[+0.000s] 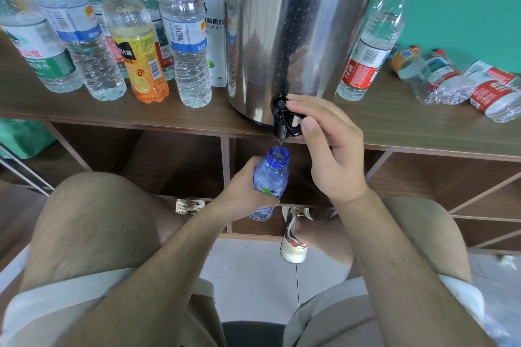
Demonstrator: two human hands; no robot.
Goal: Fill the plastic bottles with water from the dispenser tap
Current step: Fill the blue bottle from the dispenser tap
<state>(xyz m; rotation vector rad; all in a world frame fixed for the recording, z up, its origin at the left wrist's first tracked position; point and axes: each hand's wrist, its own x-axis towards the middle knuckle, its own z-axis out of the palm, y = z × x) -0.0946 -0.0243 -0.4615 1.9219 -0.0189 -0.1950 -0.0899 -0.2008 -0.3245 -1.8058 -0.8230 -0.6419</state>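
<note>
left hand (245, 191) grips uncapped blue bottle (272, 175) under tap (283, 121) | right hand (329, 149) pinches tap

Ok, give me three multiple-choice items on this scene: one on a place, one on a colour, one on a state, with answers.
1. Where is the blue bottle?
A. lying on the shelf top
B. under the tap
C. on the floor

2. What colour is the cap of the upright bottle right of the dispenser?
A. yellow
B. black
C. red

3. What state is the blue bottle's mouth in?
A. open
B. capped
C. crushed flat

Answers:
1 B, the left hand holds it just below the spout.
2 C, its cap shows red.
3 A, it bears no cap, and the right hand grips the tap lever above it.
</note>
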